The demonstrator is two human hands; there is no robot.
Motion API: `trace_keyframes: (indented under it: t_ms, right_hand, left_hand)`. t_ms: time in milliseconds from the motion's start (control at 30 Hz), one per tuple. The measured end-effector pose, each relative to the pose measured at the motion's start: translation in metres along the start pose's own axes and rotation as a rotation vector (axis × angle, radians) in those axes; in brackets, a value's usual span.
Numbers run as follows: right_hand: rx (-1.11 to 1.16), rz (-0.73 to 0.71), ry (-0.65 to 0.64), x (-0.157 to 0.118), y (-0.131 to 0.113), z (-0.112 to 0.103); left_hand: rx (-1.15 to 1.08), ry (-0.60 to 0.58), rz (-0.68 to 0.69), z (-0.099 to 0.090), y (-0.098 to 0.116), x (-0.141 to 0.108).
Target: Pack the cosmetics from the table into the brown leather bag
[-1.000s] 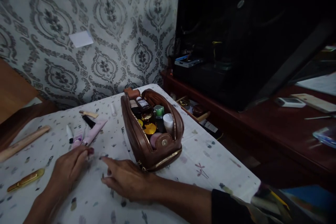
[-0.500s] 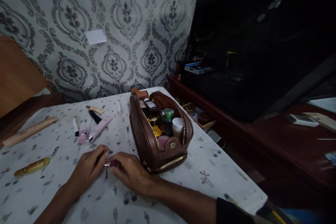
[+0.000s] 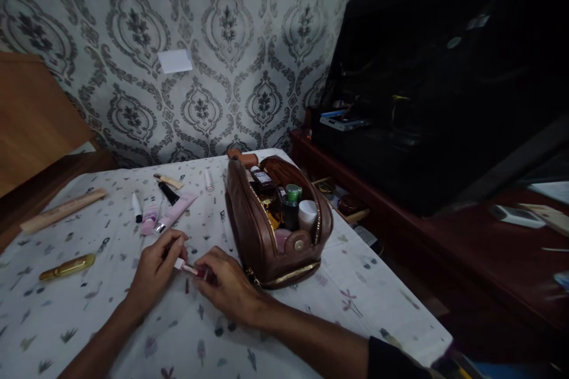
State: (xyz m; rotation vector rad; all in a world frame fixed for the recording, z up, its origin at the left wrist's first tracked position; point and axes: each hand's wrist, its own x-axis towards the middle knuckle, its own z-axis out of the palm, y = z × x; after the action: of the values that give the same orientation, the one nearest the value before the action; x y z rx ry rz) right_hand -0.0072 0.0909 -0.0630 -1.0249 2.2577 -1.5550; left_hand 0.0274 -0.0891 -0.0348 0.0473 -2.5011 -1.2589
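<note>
While my right grip (image 3: 229,285) pinches a small tube (image 3: 192,270) by its dark red end, my left grip (image 3: 155,262) has thumb and forefinger drawn close together at the pale end; I cannot tell from here whether those fingertips actually clasp it. The tube lies nearly level between the two, just above the tabletop (image 3: 362,275), which is covered in white printed cloth.

Just beyond the right grip I see a brown bag (image 3: 242,228), unzipped and upright. Inside it stand a green-lidded bottle (image 3: 291,194) and, next to that, a white container (image 3: 307,214); a labelled dark bottle (image 3: 262,179) sits farther back.

Past my left grip lie a pink tube (image 3: 176,212), a white-and-purple tube (image 3: 150,219) and a black one, with a white stick (image 3: 208,180) apart from them. Farther left I have a gold case (image 3: 67,267) and a long beige piece (image 3: 64,211). Patterned wallpaper (image 3: 228,89) rises behind, and a large black panel (image 3: 400,95) fills the right.
</note>
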Motion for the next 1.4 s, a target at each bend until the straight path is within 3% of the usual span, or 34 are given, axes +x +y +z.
trace_keyframes:
  t_ms: [167,333,433,500,633,767,1000,1400]
  right_hand:
    - [0.112,0.03,-0.015,0.002,0.0,-0.002]
    - [0.584,0.222,-0.176,0.007,0.004,0.008]
    - [0.714,0.24,-0.212,0.008,0.003,0.014]
    - [0.666,0.245,-0.203,0.008,-0.002,0.014]
    - [0.343,0.272,-0.127,0.007,-0.023,0.001]
    - [0.198,0.287,-0.148,0.005,-0.046,-0.016]
    - [0.232,0.293,-0.134,0.01,-0.053,-0.026]
    - [0.328,0.171,0.007,0.014,-0.07,-0.053]
  left_hand:
    - [-0.047,-0.007,0.004,0.003,0.0,-0.001]
    - [-0.122,-0.028,-0.023,0.006,0.003,-0.002]
    - [-0.12,-0.019,-0.03,0.006,0.004,-0.002]
    - [-0.117,-0.017,-0.03,0.006,0.005,-0.002]
    - [-0.156,-0.019,-0.01,0.006,0.009,-0.003]
    - [-0.291,-0.036,-0.064,0.008,0.01,-0.006]
    - [-0.42,-0.014,-0.178,0.014,0.01,-0.002]
    - [-0.417,-0.012,0.059,0.013,0.051,0.037]
